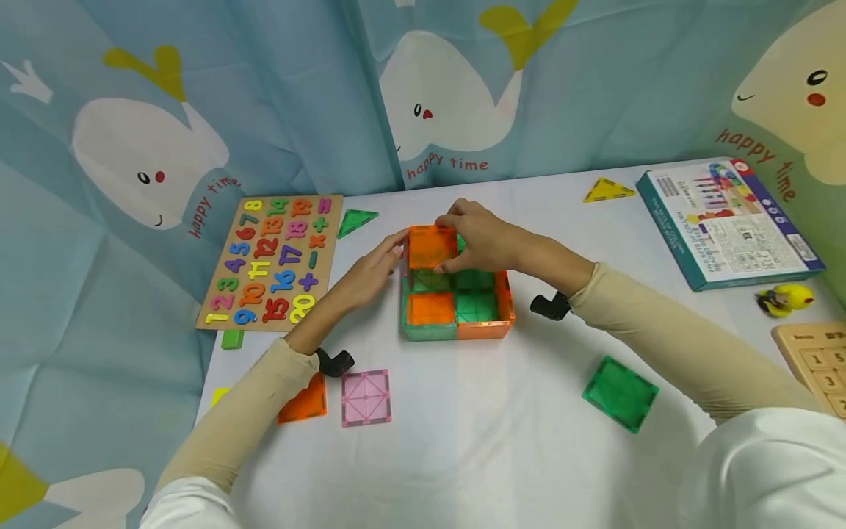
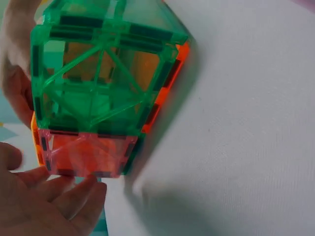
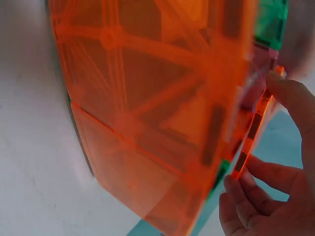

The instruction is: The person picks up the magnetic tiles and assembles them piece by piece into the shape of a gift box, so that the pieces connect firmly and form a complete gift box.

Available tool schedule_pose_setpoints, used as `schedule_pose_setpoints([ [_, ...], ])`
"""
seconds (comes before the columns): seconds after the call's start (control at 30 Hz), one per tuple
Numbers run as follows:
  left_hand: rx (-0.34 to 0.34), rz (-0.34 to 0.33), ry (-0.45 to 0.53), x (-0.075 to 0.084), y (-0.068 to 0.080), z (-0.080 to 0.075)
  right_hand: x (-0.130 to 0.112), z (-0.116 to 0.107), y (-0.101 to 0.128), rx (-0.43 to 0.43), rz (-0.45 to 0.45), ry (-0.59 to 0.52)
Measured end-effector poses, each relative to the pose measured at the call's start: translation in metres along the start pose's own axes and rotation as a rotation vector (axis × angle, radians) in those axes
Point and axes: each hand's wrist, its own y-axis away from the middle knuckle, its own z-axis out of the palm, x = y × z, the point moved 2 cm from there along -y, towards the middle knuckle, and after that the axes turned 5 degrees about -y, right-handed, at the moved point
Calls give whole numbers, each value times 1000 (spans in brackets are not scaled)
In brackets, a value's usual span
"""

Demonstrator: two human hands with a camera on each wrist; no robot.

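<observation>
My right hand pinched an orange tile at the far-left corner of the tile box; my left hand, fingers loosely extended, met its left side — too hard a push could have split the box or skewed the tile.
</observation>
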Motion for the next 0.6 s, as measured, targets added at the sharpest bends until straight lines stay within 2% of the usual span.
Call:
schedule_pose_setpoints([
  [0.13,-10,12,49,1,-2,-3,-3,7,-1,4,-9,50],
  [0.23,-39,52,14,4,-2,-5,-4,8,2,16,-17,82],
  [0.47,-65,91,-208,15,-6,-8,-4,9,4,18,-21,114],
  [0.6,-64,123,-331,23,-7,-14,-4,7,6,11,-44,87],
])
